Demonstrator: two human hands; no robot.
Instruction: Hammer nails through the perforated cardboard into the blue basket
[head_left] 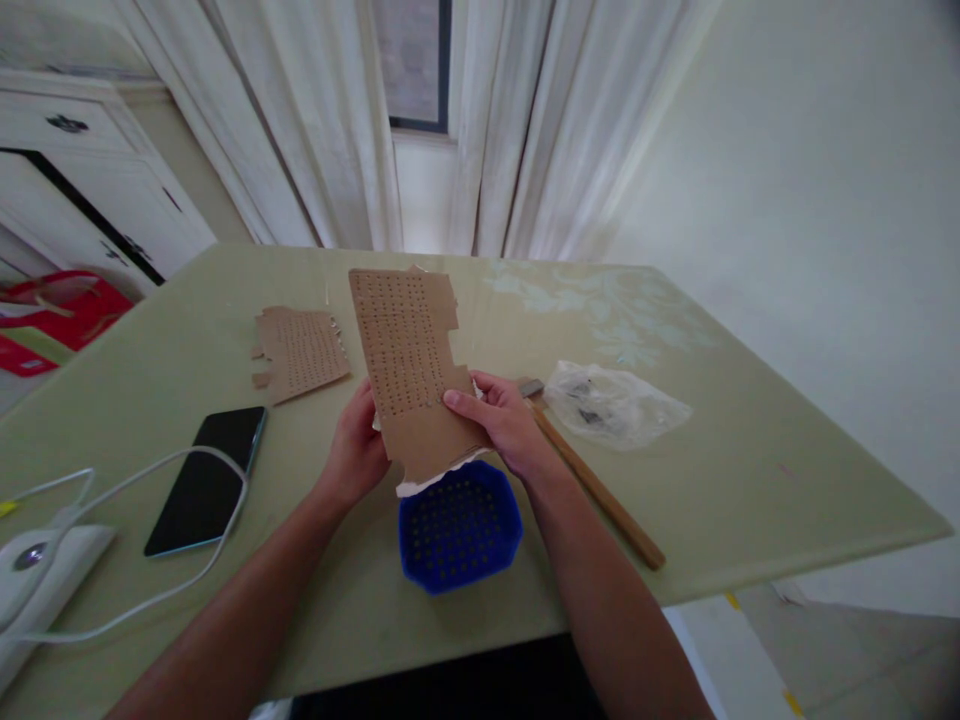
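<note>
A torn piece of cardboard (409, 350), dotted with rows of small holes, is held up between both hands over the table. My left hand (358, 440) grips its lower left edge, with the fingers partly hidden behind it. On the right side, my right hand (501, 415) pinches it, thumb on the front face and fingers behind. Just below the cardboard's ragged white bottom edge stands a blue plastic basket (459, 530) with a perforated floor. A second holed cardboard piece (304, 352) lies flat to the left.
Right of my hands lie a hammer (600, 487) with a wooden handle and a clear plastic bag (611, 402) with small dark items in it. At left are a phone (214, 480), a white cable (142, 600) and a white power strip (52, 580).
</note>
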